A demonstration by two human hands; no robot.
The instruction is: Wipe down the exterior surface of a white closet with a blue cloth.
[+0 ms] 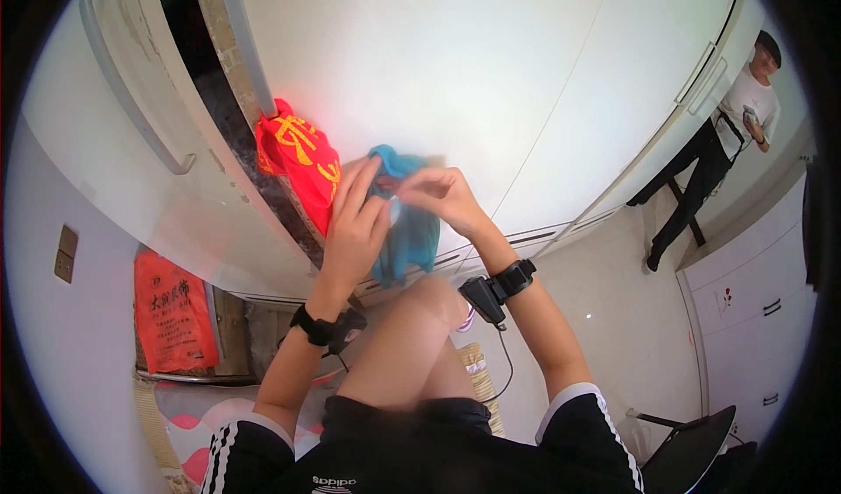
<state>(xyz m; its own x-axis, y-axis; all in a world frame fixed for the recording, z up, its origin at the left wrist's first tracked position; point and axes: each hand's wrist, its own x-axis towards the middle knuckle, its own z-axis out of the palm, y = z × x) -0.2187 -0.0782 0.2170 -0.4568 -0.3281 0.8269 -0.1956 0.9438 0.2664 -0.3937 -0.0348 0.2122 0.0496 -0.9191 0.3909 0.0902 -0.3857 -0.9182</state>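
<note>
A limp teal bag (415, 244), somewhat see-through, hangs against the white cabinet front just above my knees. My left hand (357, 218) grips its left side near the top, fingers bent over the edge. At the upper right of the bag, my right hand (442, 198) has thumb and fingertips pinched together; what they hold is blurred. Between the two hands shows a small whitish bit (393, 208), too smeared to name. Close to my left fingers, a red cloth bag (302, 154) with yellow markings hangs by a cabinet handle.
White wardrobe doors (491, 65) fill the far side, with one door (131, 135) ajar at left. An orange-red plastic bag (175, 314) lies at lower left. A person (745, 113) stands far right. Low cabinets (745, 310) and a dark chair (692, 450) line the right.
</note>
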